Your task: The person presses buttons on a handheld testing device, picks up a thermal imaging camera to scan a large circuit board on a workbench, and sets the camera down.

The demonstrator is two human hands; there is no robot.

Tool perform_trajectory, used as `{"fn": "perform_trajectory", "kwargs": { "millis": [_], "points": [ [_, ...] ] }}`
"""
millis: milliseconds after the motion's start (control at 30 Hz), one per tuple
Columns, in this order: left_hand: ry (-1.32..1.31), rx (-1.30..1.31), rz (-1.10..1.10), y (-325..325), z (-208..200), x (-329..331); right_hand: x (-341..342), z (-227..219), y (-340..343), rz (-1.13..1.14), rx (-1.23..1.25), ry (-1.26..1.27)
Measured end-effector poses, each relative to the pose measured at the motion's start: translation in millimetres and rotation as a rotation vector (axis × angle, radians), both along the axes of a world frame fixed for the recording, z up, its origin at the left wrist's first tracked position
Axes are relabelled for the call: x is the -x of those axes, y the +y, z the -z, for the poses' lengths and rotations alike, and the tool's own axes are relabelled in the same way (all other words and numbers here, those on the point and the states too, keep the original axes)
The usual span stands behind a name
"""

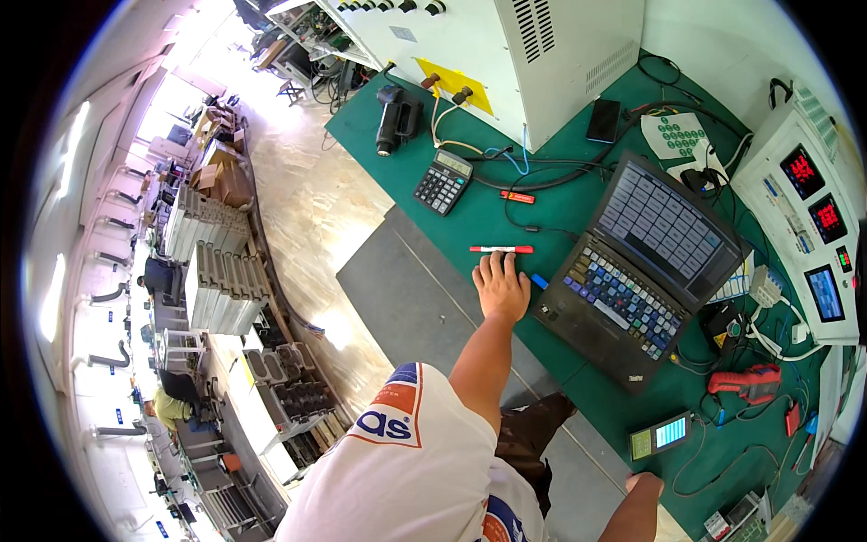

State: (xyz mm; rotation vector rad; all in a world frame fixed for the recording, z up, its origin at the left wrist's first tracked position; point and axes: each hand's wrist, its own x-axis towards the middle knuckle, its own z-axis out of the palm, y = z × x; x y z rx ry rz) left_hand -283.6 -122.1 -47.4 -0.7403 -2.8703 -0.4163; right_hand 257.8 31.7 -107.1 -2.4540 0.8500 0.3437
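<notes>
Left hand [501, 285] flat on the green bench [397, 144], fingers spread and holding nothing, perhaps for support while leaning. Red-and-white marker [500, 249] just at 12 o'clock of the fingertips, lying crosswise, near but apparently not touched. Open laptop [646, 271] at 3 o'clock, turned toward the body for easy reading. Right hand [643, 486] low at 5 o'clock, beside a small handheld meter [660, 436]; grip impossible to tell.

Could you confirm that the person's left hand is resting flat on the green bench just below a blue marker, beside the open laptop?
Not quite: in the head view the marker is red, not blue. The left hand does rest flat just below it, beside the open laptop.
</notes>
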Motion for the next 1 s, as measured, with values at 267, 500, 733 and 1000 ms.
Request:
{"fn": "perform_trajectory", "kwargs": {
  "millis": [267,500,733,1000],
  "points": [
    [0.020,-0.007,-0.001,0.3,0.5,0.5,-24.2,28.5,5.3,-0.141,0.134,0.031],
    [-0.020,-0.020,0.025,0.0,1.8,8.0,-16.9,14.1,-23.4,-0.482,-0.070,0.382],
    [0.224,0.129,0.063,-4.0,21.3,7.5,12.6,-24.5,-23.1,0.145,-0.524,0.110],
    [0.224,0.103,0.045,-6.1,48.2,22.0,34.8,-53.0,-10.0,0.273,-0.451,0.078]
  ]
}}
